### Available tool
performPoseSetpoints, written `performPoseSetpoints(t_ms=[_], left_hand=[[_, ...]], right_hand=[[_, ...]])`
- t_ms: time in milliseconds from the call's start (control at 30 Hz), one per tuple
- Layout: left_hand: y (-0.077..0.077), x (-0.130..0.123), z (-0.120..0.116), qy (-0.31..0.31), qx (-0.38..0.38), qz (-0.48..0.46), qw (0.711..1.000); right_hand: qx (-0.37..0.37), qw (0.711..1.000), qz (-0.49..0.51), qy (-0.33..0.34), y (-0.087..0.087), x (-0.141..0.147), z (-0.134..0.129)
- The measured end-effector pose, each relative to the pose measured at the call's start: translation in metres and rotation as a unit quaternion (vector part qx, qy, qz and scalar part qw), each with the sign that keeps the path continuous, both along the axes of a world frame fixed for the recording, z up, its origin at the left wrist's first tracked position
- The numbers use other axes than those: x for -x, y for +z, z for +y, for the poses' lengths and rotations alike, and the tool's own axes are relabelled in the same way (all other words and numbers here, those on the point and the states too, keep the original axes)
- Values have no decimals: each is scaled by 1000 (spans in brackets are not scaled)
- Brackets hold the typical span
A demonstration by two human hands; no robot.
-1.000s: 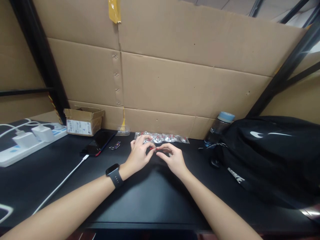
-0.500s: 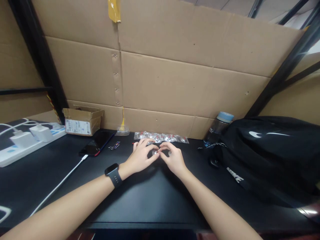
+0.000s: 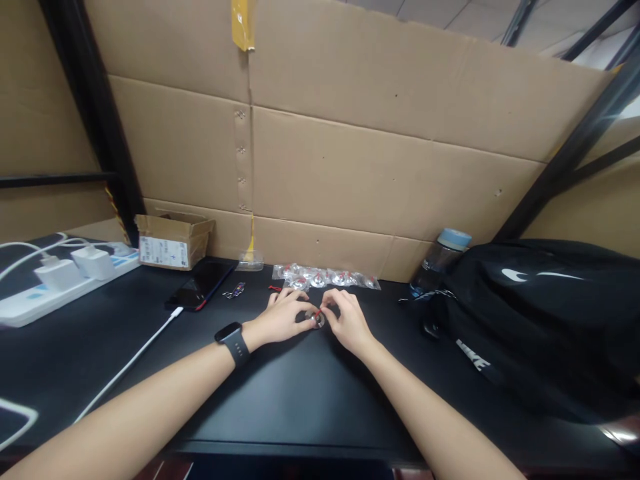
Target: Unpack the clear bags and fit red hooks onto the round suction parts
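A small round silvery piece (image 3: pixel 319 321) lies low over the black tabletop between my hands. My left hand (image 3: pixel 285 319), with a dark watch on its wrist, grips the edge of this piece between thumb and fingers. Out of it runs a short red cord (image 3: pixel 317 313). My right hand (image 3: pixel 349 321) pinches the upper end of that cord between thumb and forefinger. Just behind my fingers is a row of clear packets (image 3: pixel 342 278) with silvery round pieces and red bits inside. A red scrap of cord (image 3: pixel 275 289) sits beyond my left fingers.
On the left are a white power strip (image 3: pixel 20 309) with chargers, an open cardboard box (image 3: pixel 173 243), a phone (image 3: pixel 200 287) on a cable and a small charm (image 3: pixel 235 291). To the right stand a bottle (image 3: pixel 440 260) and a black bag (image 3: pixel 545 320). A cardboard wall (image 3: pixel 340 173) closes the back.
The silvery piece between my hands shows more fully now, and the red cord stands up from it. My hands have parted slightly. The whole view has shifted a little.
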State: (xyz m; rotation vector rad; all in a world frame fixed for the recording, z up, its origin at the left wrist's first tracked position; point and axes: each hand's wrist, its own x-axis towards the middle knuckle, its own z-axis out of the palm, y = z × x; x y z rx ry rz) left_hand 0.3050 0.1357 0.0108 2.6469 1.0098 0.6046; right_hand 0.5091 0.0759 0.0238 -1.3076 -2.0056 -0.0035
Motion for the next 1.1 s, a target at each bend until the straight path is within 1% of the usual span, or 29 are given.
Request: performPoseSetpoints(t_ms=[133, 300, 367, 467, 533, 567, 600, 667, 700, 767, 833, 900, 1000, 1100], left_hand=[[-5, 2, 6, -4, 2, -6, 1000], [-10, -1, 4, 7, 0, -20, 1000], [-8, -1, 1, 0, -15, -21, 1000], [0, 3, -1, -38, -47, -21, 998], [6, 9, 4, -54, -55, -25, 997], [8, 13, 8, -51, -58, -26, 997], [10, 17, 13, -39, -65, -26, 997], [10, 28, 25, 5, -97, -15, 995], [8, 34, 31, 30, -118, -6, 993], [5, 44, 42, 76, -147, 13, 986], [1, 53, 51, 104, -150, 21, 983], [1, 58, 56, 112, -140, 22, 984], [3, 59, 59, 113, -125, 21, 985], [4, 59, 60, 121, -113, 15, 986]], right_hand=[[-4, 1000, -9, -1, -1, 1, 0], [-17, 999, -34, -28, -2, 4, -2], [-15, 998, -47, -30, -3, 5, -3], [7, 998, -56, -16, -3, 5, -2], [25, 998, -59, -2, -2, 3, -1], [34, 998, -61, 7, -1, 2, -1], [44, 997, -65, 14, 0, -1, 0], [66, 995, -78, 13, 2, -9, 2], [79, 993, -87, 1, 3, -15, 2], [104, 988, -105, -43, 5, -28, 3], [129, 982, -113, -79, 6, -43, 5], [152, 981, -101, -63, 7, -55, 6], [167, 984, -52, -11, 9, -65, 7], [175, 984, -22, 0, 11, -67, 6]])
